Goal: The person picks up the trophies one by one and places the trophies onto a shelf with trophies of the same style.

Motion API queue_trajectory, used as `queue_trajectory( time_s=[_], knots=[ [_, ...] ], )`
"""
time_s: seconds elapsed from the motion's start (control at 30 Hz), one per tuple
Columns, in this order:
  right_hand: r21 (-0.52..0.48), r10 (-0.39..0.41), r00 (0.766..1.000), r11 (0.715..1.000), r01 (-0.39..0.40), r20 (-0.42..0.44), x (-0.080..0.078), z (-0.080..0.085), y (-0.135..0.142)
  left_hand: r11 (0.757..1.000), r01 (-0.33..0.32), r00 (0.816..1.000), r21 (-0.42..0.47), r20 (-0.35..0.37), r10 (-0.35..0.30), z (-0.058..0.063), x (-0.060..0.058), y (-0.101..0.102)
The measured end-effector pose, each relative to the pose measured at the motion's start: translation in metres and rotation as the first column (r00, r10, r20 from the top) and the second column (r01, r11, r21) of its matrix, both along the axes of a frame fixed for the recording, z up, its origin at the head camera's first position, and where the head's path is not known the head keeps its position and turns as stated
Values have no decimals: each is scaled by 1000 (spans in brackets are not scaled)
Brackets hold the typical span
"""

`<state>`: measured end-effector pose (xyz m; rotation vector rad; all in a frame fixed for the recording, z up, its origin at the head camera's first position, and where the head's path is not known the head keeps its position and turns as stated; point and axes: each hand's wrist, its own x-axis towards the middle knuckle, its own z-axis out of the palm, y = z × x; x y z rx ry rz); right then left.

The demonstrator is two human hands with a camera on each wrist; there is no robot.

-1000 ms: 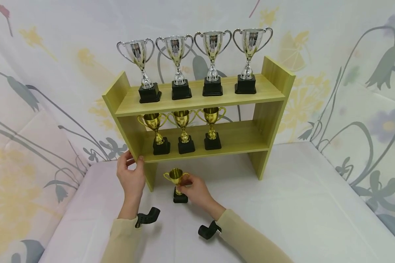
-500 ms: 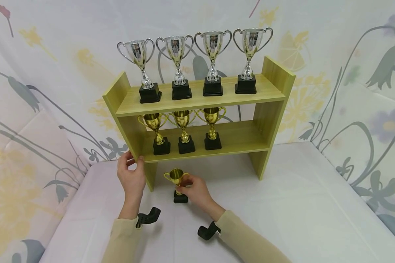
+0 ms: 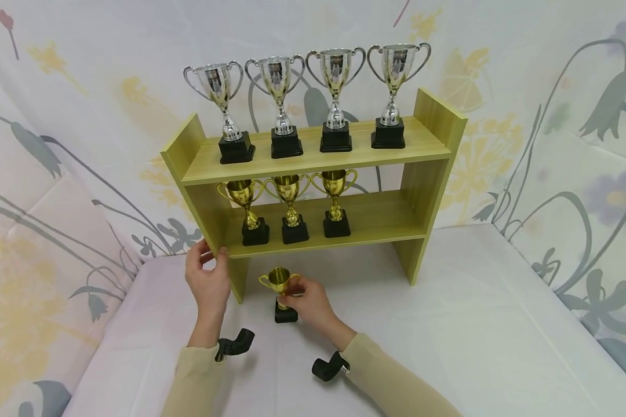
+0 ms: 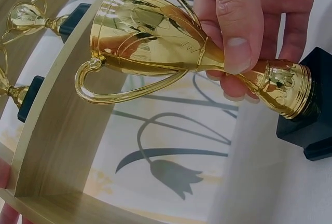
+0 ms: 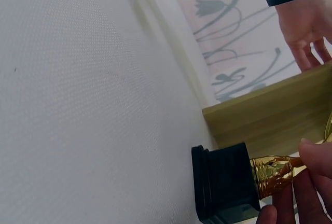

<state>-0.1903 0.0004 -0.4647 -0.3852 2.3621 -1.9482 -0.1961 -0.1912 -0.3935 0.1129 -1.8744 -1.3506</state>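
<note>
A small gold trophy cup point(image 3: 279, 280) with two handles and a black base stands upright low in front of the wooden shelf point(image 3: 381, 217). My right hand point(image 3: 314, 304) pinches its narrow stem between thumb and fingers; the left wrist view shows the thumb point(image 4: 239, 42) across the stem. In the right wrist view the square base point(image 5: 225, 182) is right at the white tabletop. My left hand point(image 3: 208, 285) grips the shelf's left side panel at the lower board, thumb at the front edge and fingers partly hidden behind the panel.
On the lower board stand three gold trophies point(image 3: 290, 200), towards its left. Several larger silver trophies point(image 3: 336, 81) line the top board. A floral cloth point(image 3: 542, 174) hangs behind and beside the white table point(image 3: 480, 324). Both wrists carry black camera mounts point(image 3: 235, 343).
</note>
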Motion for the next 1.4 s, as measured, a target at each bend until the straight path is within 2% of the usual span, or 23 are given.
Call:
queue_trajectory(
  time_s=[0.3, 0.7, 1.07, 1.4],
  knots=[
    [-4, 11, 1000, 1000, -11, -12, 1, 0, 1, 1000, -1, 1000, 10, -16, 2, -1, 1, -1],
    [-18, 13, 1000, 1000, -13, 3, 2, 7, 8, 1000, -2, 1000, 5, 14, 2, -1, 1, -1],
    [0, 2, 1000, 1000, -2, 25, 3, 16, 15, 1000, -4, 1000, 9, 26, 4, 0, 0, 0],
    [-41, 17, 1000, 999, -15, 26, 7, 25, 19, 1000, -6, 1000, 7, 22, 6, 1, 0, 0]
  ],
)
